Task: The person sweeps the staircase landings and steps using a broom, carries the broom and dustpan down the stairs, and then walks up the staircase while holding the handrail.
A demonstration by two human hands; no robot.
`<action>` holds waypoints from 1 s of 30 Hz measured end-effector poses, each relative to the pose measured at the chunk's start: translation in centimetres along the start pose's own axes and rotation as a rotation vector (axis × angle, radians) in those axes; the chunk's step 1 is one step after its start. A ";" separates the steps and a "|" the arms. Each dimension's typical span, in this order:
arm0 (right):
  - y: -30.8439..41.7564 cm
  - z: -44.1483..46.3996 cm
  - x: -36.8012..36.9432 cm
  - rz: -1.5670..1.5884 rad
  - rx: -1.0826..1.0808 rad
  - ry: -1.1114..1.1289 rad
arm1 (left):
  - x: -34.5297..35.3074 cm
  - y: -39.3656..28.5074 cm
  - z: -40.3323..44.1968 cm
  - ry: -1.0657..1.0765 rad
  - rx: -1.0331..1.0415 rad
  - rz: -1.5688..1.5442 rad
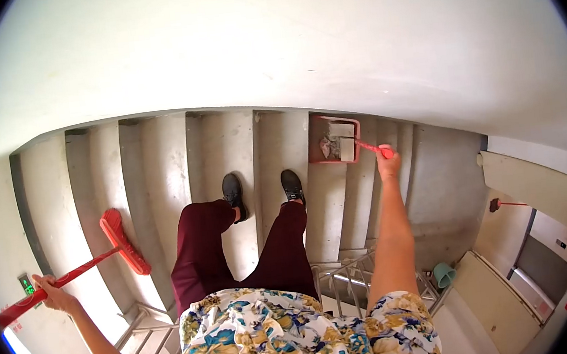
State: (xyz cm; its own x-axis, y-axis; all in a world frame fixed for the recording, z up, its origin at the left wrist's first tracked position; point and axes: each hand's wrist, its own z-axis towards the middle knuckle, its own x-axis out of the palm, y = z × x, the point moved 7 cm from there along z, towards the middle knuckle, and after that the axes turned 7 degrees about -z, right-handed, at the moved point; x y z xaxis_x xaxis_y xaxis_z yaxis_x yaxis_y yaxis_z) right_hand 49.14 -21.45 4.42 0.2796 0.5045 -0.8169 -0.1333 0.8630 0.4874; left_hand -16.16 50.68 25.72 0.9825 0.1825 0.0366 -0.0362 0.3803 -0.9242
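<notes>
My left hand (54,294) is wrapped round the red handle of a broom (124,241), out at the left. The red broom head lies against the steps to the left of my legs. My right hand (388,161) grips the short red handle of a dustpan (358,129) on the right. The dustpan is by the wall, over the steps. Light flat pieces and some grey, crumpled litter (325,147) lie inside it. Both hands are closed on their handles.
I stand with a foot on each of two concrete steps (221,132). A white wall (271,48) runs along the far side, a metal railing (348,280) behind me. At right are a green bucket (444,275) and another red-headed broom (495,205). A green exit sign (27,283) glows at left.
</notes>
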 end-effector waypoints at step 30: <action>15.7 -15.4 1.5 0.682 0.518 0.797 | 11.9 -6.9 -10.7 0.764 0.266 0.326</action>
State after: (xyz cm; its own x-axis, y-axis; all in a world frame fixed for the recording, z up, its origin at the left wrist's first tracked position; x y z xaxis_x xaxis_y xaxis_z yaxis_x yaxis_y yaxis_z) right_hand 32.86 -6.68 6.14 -0.4004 0.8918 -0.2106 0.4293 0.3856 0.8167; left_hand -2.25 40.51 28.42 0.7657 -0.3031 -0.5673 -0.2844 0.6315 -0.7213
